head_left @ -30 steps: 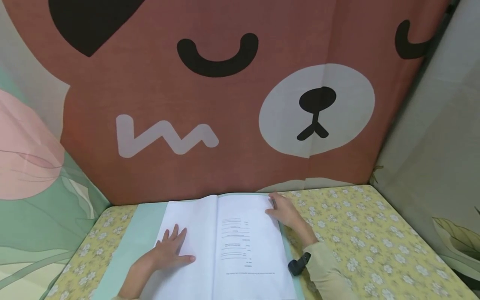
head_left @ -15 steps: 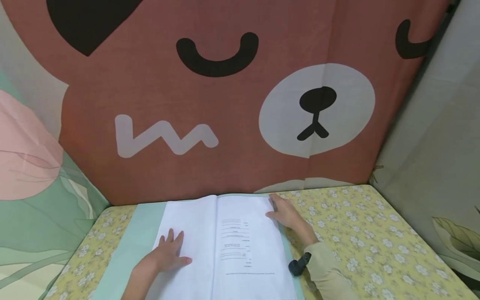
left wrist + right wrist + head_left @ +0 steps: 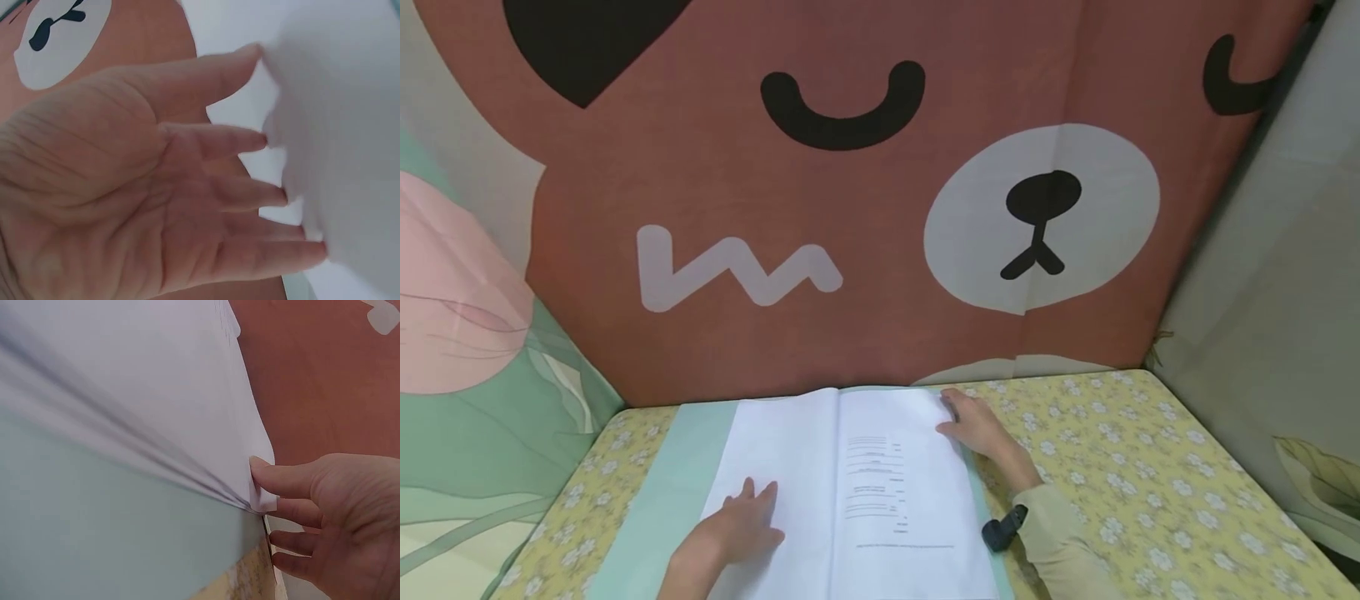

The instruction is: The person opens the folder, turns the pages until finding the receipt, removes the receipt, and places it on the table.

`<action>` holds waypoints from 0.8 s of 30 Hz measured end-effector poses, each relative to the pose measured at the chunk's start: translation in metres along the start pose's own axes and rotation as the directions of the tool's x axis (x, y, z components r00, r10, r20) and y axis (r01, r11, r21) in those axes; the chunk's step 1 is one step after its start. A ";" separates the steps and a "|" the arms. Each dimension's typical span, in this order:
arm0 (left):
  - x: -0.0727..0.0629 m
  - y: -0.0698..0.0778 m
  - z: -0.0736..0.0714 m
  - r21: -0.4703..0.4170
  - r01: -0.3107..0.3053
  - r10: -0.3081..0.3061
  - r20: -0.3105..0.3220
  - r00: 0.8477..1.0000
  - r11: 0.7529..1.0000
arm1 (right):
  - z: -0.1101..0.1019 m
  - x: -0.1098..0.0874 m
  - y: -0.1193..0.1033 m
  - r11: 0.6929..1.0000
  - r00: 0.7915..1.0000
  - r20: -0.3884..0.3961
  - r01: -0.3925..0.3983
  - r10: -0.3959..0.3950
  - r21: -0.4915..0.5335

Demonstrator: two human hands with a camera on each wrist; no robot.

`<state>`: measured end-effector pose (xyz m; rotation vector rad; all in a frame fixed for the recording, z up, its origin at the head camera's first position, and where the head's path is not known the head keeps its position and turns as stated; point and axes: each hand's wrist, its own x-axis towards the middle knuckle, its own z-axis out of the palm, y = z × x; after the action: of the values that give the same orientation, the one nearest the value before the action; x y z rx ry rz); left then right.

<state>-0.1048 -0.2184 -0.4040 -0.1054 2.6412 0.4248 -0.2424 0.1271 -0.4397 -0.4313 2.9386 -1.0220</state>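
A booklet of white sheets lies spread on a pale green cover point(image 3: 658, 492). Its left page point(image 3: 790, 450) is blank, while the right page point(image 3: 917, 500) bears lines of print that look upside down. My left hand point(image 3: 730, 529) has its fingers extended, and the fingertips touch the left page in the left wrist view. At the far right corner of the right page, my right hand point(image 3: 350, 512) pinches the page corner point(image 3: 267, 501), thumb on top and index finger behind. Sheet edges fan out beside that corner over the green cover.
A yellow flowered cloth point(image 3: 1105, 467) covers the table around the booklet. Behind it stands a reddish-brown curtain point(image 3: 700, 350) with a bear face. A black device point(image 3: 1003, 529) sits at my right wrist, against a beige sleeve point(image 3: 1060, 542).
My left hand has slid down the left page, toward me, and its fingers look less spread. The right hand stays at the page corner. The head view has shifted slightly.
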 end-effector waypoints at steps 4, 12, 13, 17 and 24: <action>0.002 0.004 0.003 0.014 0.004 -0.003 -0.066 0.998 1.000 | -0.002 0.000 0.000 1.000 1.000 0.003 0.007 -0.007 -0.002; 0.001 0.008 0.006 0.039 -0.047 0.052 -0.133 0.990 0.998 | -0.002 0.003 0.000 0.998 0.999 0.000 0.037 -0.037 0.042; 0.001 0.010 0.006 0.027 -0.074 0.077 -0.148 0.986 0.997 | -0.002 0.003 0.000 0.998 0.999 -0.001 0.039 -0.039 0.048; -0.003 0.015 0.007 -0.030 -0.201 0.191 -0.201 0.961 0.979 | -0.003 0.004 -0.001 0.997 0.999 -0.005 0.040 -0.040 0.072; -0.007 0.023 0.015 -0.037 -0.392 0.368 -0.274 0.889 0.919 | -0.004 0.003 -0.003 0.993 0.998 -0.048 0.045 -0.040 0.112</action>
<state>-0.0950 -0.1923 -0.4069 0.3616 2.9057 0.7044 -0.2445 0.1261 -0.4346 -0.4758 2.9029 -1.2121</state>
